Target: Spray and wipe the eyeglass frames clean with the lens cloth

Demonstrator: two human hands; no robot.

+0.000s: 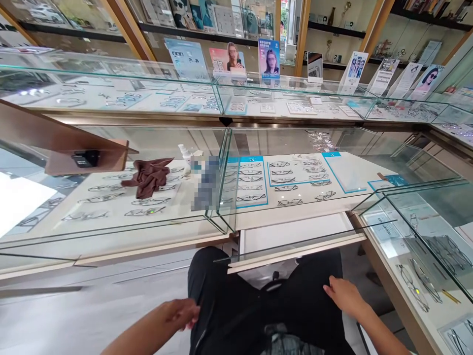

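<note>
Spectacles lie in rows under the top of a bench. On the bench's left part is a cloth, with a bottle behind it to the right. A drawer juts from the front edge near the right corner, over the person's thighs. The left hand and right hand are each beside a thigh. A side bench adjoins on the right; beyond the back edge, another bench carries standing cards.
</note>
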